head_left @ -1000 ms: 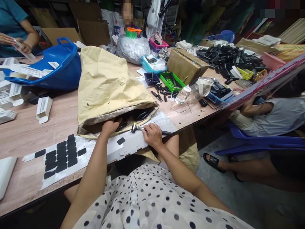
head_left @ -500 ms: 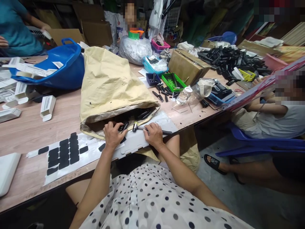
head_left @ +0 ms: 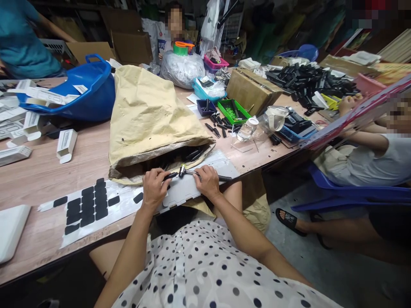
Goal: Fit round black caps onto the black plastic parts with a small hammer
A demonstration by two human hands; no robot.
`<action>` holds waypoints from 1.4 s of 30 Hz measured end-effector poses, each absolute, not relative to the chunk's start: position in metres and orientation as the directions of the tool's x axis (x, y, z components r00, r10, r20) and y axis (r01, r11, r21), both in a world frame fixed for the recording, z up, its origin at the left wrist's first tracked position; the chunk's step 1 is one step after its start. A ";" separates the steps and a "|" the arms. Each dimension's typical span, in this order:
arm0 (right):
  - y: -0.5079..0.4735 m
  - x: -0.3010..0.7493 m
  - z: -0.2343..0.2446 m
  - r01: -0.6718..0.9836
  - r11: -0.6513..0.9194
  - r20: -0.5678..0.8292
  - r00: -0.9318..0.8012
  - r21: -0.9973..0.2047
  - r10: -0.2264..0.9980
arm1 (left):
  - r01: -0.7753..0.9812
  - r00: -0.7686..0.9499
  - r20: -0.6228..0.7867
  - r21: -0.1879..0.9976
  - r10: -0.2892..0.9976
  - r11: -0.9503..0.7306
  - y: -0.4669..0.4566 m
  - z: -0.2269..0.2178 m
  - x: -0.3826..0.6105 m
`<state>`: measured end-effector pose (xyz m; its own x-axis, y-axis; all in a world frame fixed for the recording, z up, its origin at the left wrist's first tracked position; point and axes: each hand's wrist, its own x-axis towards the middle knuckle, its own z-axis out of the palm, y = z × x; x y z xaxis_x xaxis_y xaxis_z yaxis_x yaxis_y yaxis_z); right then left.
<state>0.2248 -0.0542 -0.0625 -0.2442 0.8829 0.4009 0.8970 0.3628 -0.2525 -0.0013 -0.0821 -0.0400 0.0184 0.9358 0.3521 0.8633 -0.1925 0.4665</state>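
A big tan paper sack (head_left: 150, 115) lies on the wooden table (head_left: 41, 179), its open mouth toward me and full of black plastic parts. My left hand (head_left: 154, 187) is closed on one black part (head_left: 169, 175) just outside the sack's mouth. My right hand (head_left: 208, 181) grips the handle of a small metal-headed hammer (head_left: 182, 170), whose head rests beside that part. Both hands sit over a white cardboard sheet (head_left: 183, 190) at the table's near edge. A white backing sheet of black adhesive pads (head_left: 86, 206) lies to the left.
A blue tub (head_left: 81, 92), white cartons (head_left: 66, 144), a green tray (head_left: 232, 110), a brown box (head_left: 252, 87) and a heap of black parts (head_left: 308, 83) crowd the table. A person in teal (head_left: 22, 40) works at far left. Another person (head_left: 372, 158) sits at right on a blue chair.
My left hand came out of the sack's mouth with a black part and brought it beside the hammer head. The right hand has stayed on the hammer.
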 end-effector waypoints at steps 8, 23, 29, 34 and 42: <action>-0.053 0.227 -0.057 0.893 0.365 0.382 -0.252 -0.261 0.889 | 0.825 0.118 0.294 0.503 0.948 -0.259 -0.106 -0.060 -0.009; -0.122 0.204 -0.036 0.733 0.447 0.332 -0.311 -0.513 0.891 | 0.722 0.076 0.215 0.661 0.974 -0.203 -0.101 -0.059 -0.013; -0.125 0.197 -0.034 0.758 0.484 0.301 -0.383 -0.438 0.873 | 0.718 0.088 0.230 0.660 0.969 -0.222 -0.100 -0.056 -0.012; -0.124 0.198 -0.037 0.783 0.472 0.284 -0.384 -0.404 0.879 | 0.719 0.075 0.216 0.665 0.973 -0.203 -0.099 -0.056 -0.011; -0.122 0.202 -0.039 0.765 0.439 0.311 -0.321 -0.472 0.895 | 0.711 0.065 0.213 0.676 0.975 -0.195 -0.099 -0.059 -0.012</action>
<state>0.2023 -0.1219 -0.0392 -0.3207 0.8945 0.3114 0.7650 0.4385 -0.4717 -0.0122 -0.0985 -0.0590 0.0646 0.9749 0.2129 0.7110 -0.1947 0.6757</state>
